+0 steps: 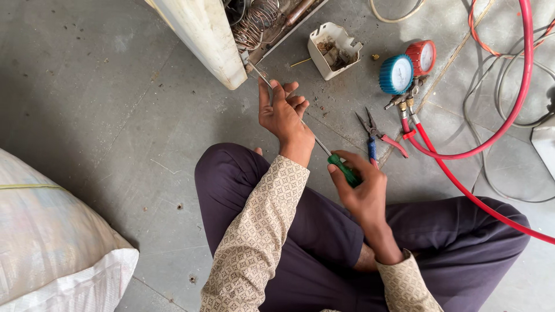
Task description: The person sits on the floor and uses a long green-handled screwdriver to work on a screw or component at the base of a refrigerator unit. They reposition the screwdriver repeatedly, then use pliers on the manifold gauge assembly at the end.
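Head view: right hand [361,188] has its fingers clamped on the green screwdriver [315,141] handle, shaft slanting up-left past the left hand's [283,112] loosely spread fingers steadying it, tip at the white casing [202,34].

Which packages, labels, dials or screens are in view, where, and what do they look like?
Blue gauge: floor upper right, round, white dial face.
Red gauge: touching the blue one, round, white dial face.
White sack: lower left, bulging, woven plastic, faint yellowish stripe.
White plastic box: floor beside the appliance, open-topped, dirty inside.
No screens or signs seen.
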